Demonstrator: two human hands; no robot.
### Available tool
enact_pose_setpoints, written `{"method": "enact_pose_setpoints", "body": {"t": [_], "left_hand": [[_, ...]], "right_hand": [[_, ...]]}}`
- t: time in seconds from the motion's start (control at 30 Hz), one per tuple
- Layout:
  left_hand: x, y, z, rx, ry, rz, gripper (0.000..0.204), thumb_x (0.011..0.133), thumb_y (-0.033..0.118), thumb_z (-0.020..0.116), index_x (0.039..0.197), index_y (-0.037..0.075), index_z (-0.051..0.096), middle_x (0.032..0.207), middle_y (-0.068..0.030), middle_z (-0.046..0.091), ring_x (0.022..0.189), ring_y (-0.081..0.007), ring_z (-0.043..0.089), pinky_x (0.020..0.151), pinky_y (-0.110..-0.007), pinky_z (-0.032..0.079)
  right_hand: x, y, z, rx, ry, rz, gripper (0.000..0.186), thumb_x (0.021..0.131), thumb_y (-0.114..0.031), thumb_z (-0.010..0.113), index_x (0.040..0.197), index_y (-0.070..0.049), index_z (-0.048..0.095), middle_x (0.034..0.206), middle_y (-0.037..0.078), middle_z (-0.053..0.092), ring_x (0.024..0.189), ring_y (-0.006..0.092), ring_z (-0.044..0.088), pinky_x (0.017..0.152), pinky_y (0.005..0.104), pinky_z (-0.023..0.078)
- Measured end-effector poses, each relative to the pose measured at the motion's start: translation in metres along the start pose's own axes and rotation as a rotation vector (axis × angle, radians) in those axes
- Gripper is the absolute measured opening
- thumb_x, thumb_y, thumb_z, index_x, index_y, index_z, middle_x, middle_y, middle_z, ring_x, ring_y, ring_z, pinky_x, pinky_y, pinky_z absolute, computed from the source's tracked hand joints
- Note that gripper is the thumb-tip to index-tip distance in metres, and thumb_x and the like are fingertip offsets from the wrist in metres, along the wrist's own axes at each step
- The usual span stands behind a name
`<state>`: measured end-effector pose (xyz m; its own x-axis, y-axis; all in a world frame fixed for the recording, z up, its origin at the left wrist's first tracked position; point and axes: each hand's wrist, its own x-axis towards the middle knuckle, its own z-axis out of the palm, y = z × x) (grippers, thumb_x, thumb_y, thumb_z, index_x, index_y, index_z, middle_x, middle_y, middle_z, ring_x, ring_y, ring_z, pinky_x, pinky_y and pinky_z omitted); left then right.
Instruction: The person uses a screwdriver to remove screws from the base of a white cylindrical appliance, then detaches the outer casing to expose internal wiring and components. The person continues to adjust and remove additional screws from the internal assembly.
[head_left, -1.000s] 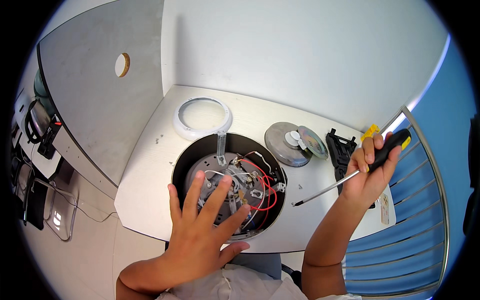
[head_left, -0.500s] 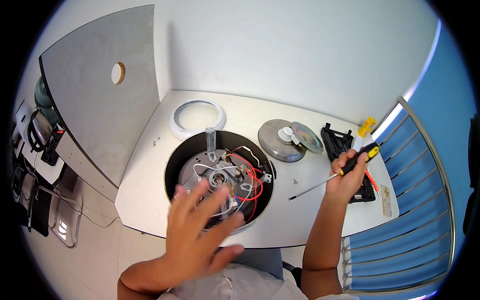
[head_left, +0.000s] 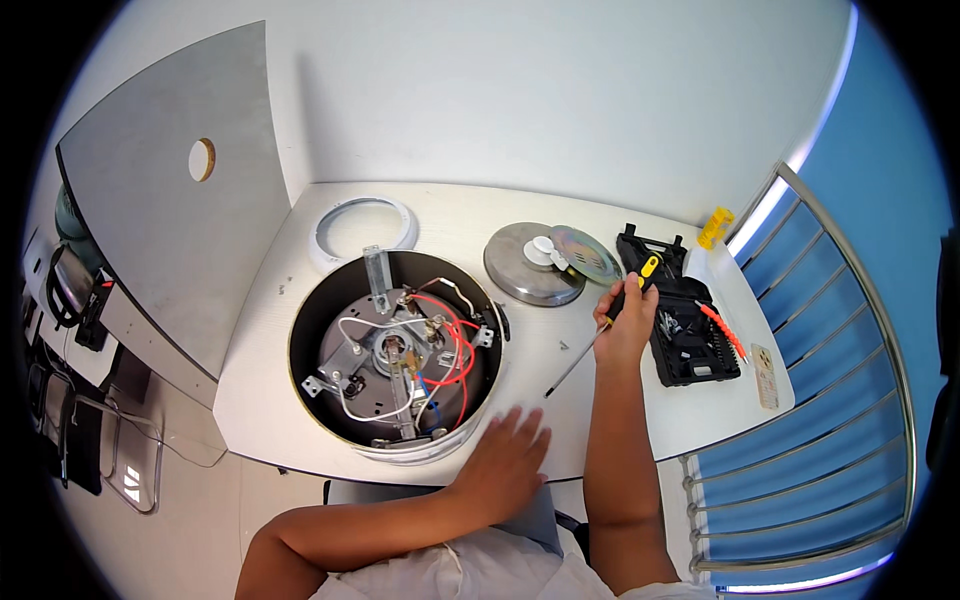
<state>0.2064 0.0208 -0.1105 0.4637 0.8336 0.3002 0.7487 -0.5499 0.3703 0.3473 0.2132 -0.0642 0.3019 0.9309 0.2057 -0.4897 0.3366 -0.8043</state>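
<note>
My right hand (head_left: 627,318) is closed round the black and yellow handle of a screwdriver (head_left: 580,362), whose long shaft slants down to the left over the white table (head_left: 530,345). My left hand (head_left: 507,464) holds nothing; its fingers are stretched out at the table's front edge, just right of a round appliance housing (head_left: 300,330). The housing stands with its inside facing up. In it show red wires (head_left: 462,350), white wires (head_left: 372,418), metal brackets (head_left: 378,280) and a central metal part (head_left: 393,352).
Behind lie a white ring (head_left: 320,235), a round metal plate (head_left: 520,285) and an iridescent disc (head_left: 585,255). A black tool case (head_left: 690,370) with an orange-handled tool (head_left: 722,330) lies at right, near a yellow object (head_left: 715,228). A metal railing (head_left: 850,260) borders the right side.
My left hand has moved right and down, away from over the housing. My right hand, still gripping the screwdriver, has shifted left, and the whole view has shifted slightly.
</note>
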Motion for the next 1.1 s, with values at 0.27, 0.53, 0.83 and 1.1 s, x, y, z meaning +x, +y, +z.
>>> {"method": "enact_pose_setpoints", "body": {"t": [0.27, 0.53, 0.83, 1.1], "left_hand": [[0.028, -0.007, 0.020, 0.112, 0.086, -0.130, 0.067, 0.076, 0.037, 0.064, 0.128, 0.000, 0.043, 0.140, -0.0227, 0.027, 0.129, -0.0414, 0.025, 0.100, -0.056, 0.027], [0.037, -0.009, 0.024, 0.178, 0.037, -0.136, 0.067, 0.078, 0.045, 0.059, 0.127, 0.002, 0.045, 0.139, -0.0164, 0.033, 0.129, -0.0377, 0.026, 0.096, -0.058, 0.030], [0.043, -0.012, 0.032, 0.237, -0.023, -0.182, 0.069, 0.081, 0.050, 0.054, 0.127, -0.001, 0.044, 0.138, -0.0192, 0.034, 0.131, -0.0371, 0.024, 0.096, -0.057, 0.030], [0.051, -0.011, 0.037, 0.228, -0.038, -0.259, 0.079, 0.079, 0.055, 0.054, 0.131, -0.002, 0.039, 0.139, -0.0247, 0.030, 0.133, -0.0390, 0.021, 0.100, -0.054, 0.028]], "right_hand": [[-0.007, -0.004, 0.005, -0.023, 0.033, -0.040, 0.020, 0.091, -0.022, 0.053, 0.090, -0.011, 0.037, 0.071, 0.002, 0.047, 0.049, 0.0107, 0.045, 0.039, 0.0226, 0.032], [-0.006, 0.001, 0.004, -0.028, 0.037, -0.071, 0.023, 0.091, -0.020, 0.053, 0.096, -0.008, 0.035, 0.069, 0.003, 0.046, 0.045, 0.0095, 0.043, 0.036, 0.0225, 0.030], [0.000, -0.001, -0.002, -0.035, 0.072, -0.110, 0.023, 0.091, -0.020, 0.053, 0.099, -0.007, 0.035, 0.069, 0.003, 0.045, 0.045, 0.0095, 0.042, 0.037, 0.0224, 0.030], [0.004, -0.014, -0.008, 0.005, 0.166, -0.140, 0.021, 0.090, -0.020, 0.053, 0.097, -0.008, 0.037, 0.071, 0.002, 0.046, 0.048, 0.0103, 0.044, 0.039, 0.0240, 0.030]]}}
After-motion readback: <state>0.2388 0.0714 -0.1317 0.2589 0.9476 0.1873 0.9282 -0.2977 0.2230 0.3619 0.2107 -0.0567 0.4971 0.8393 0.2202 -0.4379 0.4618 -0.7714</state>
